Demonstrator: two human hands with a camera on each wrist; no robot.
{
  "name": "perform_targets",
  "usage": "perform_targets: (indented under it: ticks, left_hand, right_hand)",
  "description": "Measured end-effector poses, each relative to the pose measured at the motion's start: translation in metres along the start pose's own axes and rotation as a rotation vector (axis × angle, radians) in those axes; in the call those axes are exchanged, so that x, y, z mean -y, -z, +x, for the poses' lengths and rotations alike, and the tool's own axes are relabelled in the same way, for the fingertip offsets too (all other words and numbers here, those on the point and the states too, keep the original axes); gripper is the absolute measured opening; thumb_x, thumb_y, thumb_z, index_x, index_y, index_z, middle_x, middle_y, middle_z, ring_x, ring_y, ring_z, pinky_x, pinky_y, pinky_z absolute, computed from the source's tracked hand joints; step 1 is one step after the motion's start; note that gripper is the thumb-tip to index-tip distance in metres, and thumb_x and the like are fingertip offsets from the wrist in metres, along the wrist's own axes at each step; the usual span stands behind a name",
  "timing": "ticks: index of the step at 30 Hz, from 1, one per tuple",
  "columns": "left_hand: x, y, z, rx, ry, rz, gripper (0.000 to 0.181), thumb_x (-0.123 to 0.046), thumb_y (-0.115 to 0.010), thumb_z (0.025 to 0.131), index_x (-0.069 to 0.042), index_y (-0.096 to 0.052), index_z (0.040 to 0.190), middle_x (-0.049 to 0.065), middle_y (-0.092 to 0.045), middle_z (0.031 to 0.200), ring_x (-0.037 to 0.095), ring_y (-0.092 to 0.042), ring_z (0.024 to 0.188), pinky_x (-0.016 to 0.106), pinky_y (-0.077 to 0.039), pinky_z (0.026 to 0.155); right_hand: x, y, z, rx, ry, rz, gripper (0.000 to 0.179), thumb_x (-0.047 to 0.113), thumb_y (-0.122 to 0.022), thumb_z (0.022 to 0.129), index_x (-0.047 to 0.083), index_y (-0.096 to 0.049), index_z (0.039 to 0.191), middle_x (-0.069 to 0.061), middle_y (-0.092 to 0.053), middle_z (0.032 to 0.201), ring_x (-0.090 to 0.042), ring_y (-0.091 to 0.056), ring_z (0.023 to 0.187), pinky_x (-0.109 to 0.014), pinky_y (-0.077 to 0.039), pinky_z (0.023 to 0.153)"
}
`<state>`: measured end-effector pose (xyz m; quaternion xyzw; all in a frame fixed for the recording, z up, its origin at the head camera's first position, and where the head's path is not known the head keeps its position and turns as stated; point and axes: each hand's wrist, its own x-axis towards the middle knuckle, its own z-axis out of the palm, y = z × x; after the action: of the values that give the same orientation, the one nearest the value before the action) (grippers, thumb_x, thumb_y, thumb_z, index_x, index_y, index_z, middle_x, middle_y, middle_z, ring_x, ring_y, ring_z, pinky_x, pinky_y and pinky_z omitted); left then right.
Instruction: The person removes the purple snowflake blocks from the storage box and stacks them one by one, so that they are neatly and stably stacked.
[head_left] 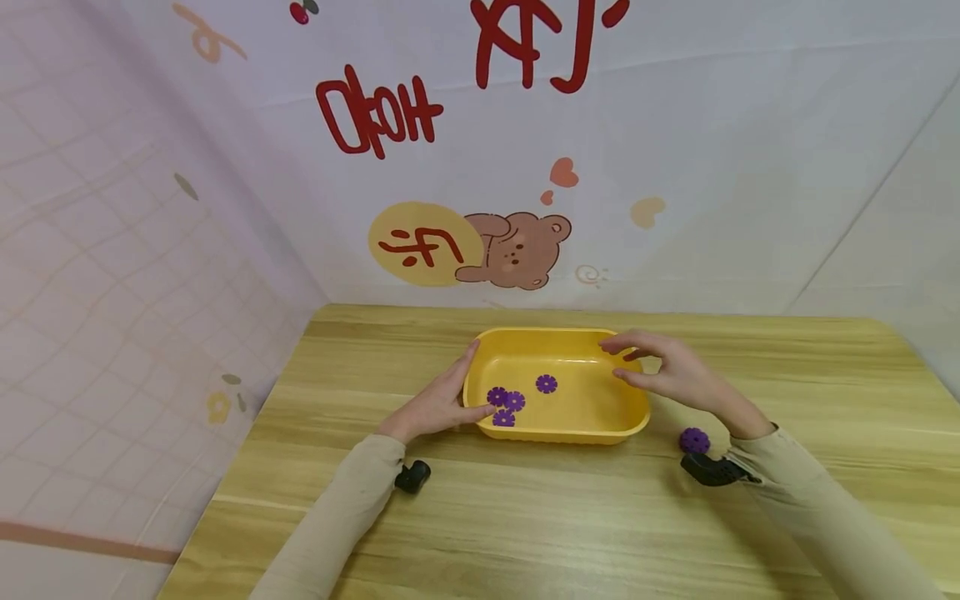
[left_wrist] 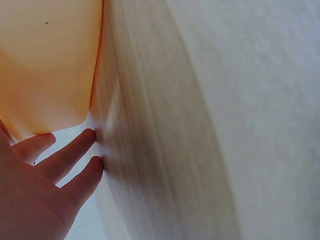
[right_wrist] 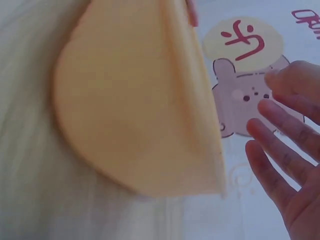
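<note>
A yellow plastic bin [head_left: 562, 432] with rounded corners lies on the wooden table. Several purple notched flower-shaped discs [head_left: 546, 384] are in it, most of them bunched toward the left end. My left hand [head_left: 431, 404] holds the bin's left end, thumb over the near rim and fingers along the outer wall; in the left wrist view those fingers [left_wrist: 75, 150] lie against the bin's side. Over the right end of the bin, my right hand [head_left: 667, 371] hovers with fingers spread and nothing between them. The right wrist view shows its fingers [right_wrist: 280, 145] apart from the wall of the bin.
Another purple notched piece [head_left: 695, 441] lies on the table [head_left: 525, 525] beside the right wrist's black strap device [head_left: 708, 469]. A second black device [head_left: 412, 477] sits at the left wrist. Behind the table hangs a white printed backdrop [head_left: 675, 125] with a bear and red characters.
</note>
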<state>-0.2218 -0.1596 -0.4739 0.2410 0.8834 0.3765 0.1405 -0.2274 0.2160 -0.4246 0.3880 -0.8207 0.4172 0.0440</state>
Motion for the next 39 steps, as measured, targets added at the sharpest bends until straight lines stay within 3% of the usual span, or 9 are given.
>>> perform_targets:
  ticks: [8,14,23,29,34,39]
  left_hand:
    - [0.001,0.0,0.001,-0.005,0.001,-0.014,0.108,-0.039,-0.073,0.086,-0.019,0.007,0.156,-0.001,-0.002,0.161,0.016,-0.011,0.144,0.033,-0.017,0.114]
    - [0.001,0.0,0.001,-0.005,-0.01,-0.007,0.109,-0.04,-0.073,0.085,-0.021,0.008,0.156,0.001,-0.003,0.161,0.018,-0.012,0.144,0.035,-0.017,0.114]
    - [0.001,0.005,0.002,0.007,0.017,0.009,0.111,-0.046,-0.072,0.084,-0.022,0.009,0.156,0.0,-0.002,0.161,0.019,-0.013,0.144,0.035,-0.019,0.114]
    - [0.002,0.006,0.004,0.007,0.008,0.038,0.111,-0.049,-0.071,0.084,-0.018,0.008,0.156,0.001,-0.004,0.161,0.018,-0.015,0.144,0.032,-0.02,0.114]
    - [0.001,0.004,0.003,0.013,0.011,0.03,0.111,-0.048,-0.071,0.084,-0.018,0.008,0.156,0.001,-0.003,0.161,0.019,-0.015,0.144,0.033,-0.02,0.114]
    - [0.0,0.003,0.002,0.014,0.015,0.016,0.111,-0.048,-0.071,0.084,-0.019,0.008,0.156,0.001,-0.003,0.161,0.019,-0.015,0.144,0.033,-0.02,0.113]
  right_hand:
    - [0.003,-0.001,0.039,0.153,-0.029,-0.032,0.028,0.006,-0.071,0.088,0.009,-0.068,0.116,-0.005,-0.066,0.114,-0.026,-0.063,0.1,-0.042,-0.053,0.086]
    - [-0.002,-0.006,0.07,0.283,-0.063,0.007,0.023,0.005,-0.068,0.09,0.005,-0.07,0.113,-0.012,-0.067,0.111,-0.025,-0.065,0.097,-0.045,-0.052,0.088]
    - [-0.022,-0.032,0.101,0.402,-0.064,0.067,0.02,0.005,-0.062,0.094,-0.002,-0.07,0.111,-0.016,-0.069,0.107,-0.022,-0.066,0.095,-0.032,-0.054,0.084]
    - [-0.027,-0.05,0.108,0.48,-0.106,0.139,0.016,0.0,-0.063,0.092,-0.007,-0.07,0.104,-0.019,-0.07,0.098,-0.028,-0.068,0.09,-0.03,-0.055,0.08]
    - [-0.037,-0.061,0.102,0.521,-0.131,0.176,0.016,-0.003,-0.065,0.089,-0.008,-0.07,0.103,-0.018,-0.071,0.098,-0.021,-0.068,0.089,-0.029,-0.055,0.08]
    - [-0.049,-0.066,0.093,0.532,-0.161,0.208,0.017,-0.005,-0.067,0.087,-0.008,-0.069,0.103,-0.016,-0.07,0.1,-0.023,-0.067,0.091,-0.031,-0.055,0.081]
